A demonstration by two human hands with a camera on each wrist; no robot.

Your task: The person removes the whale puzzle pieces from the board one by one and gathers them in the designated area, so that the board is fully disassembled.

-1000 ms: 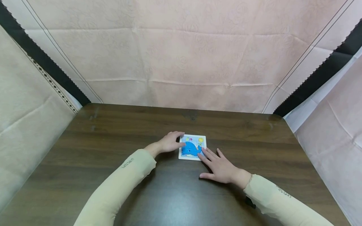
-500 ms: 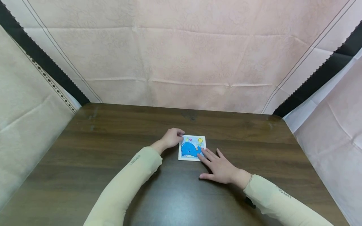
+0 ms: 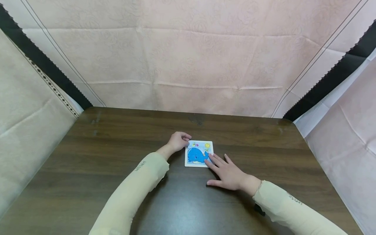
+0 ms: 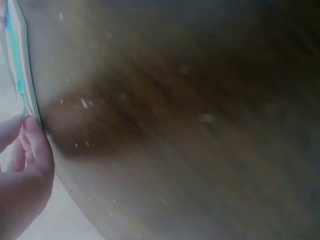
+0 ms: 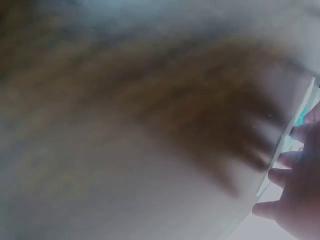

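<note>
I'd call the whale board (image 3: 195, 154) light, stiff, best held by edges; left hand (image 3: 178, 141) pinches its far-left corner, right hand (image 3: 229, 175) touches it, fingers straight.

white-bordered picture card (image 3: 195, 154), blue whale print, face up

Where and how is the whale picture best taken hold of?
Probably by its far left corner, coming from the left. The whale picture lies flat with thin edges; the left grip pinches that corner, and the right grip covers part of the right edge.
</note>
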